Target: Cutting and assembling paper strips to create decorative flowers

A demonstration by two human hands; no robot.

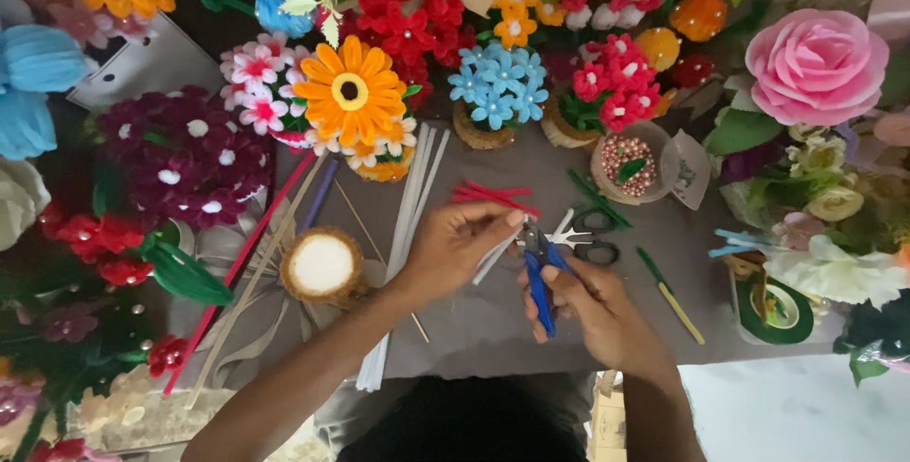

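**Head view: a white stem held to the cutter's nose**

Head view, nearest first: the right hand (592,306) is closed around the blue handles of a pair of cutting pliers (538,277), its grip wrapped tight, with the tool's dark nose pointing away toward the far side. Just left of it, the left hand (455,244) pinches a thin white stem (495,255) between thumb and fingertips, and the stem's end sits at the pliers' nose. Whether the jaws have already bitten on it I cannot tell.

The step in hand looks like trimming the stem. The next move would call for the stem to be seated squarely in the jaws and held steady while the handles are squeezed.

Left of the hands on the grey counter (474,325) stands a small round base with a white top (322,266), and beside it lies a bundle of long white stems (409,206). Just beyond the pliers lie black-handled scissors (590,237) and a few red stems (493,195). Farther off, handmade flowers crowd the back, among them an orange daisy (351,92) and a blue cluster (500,83).
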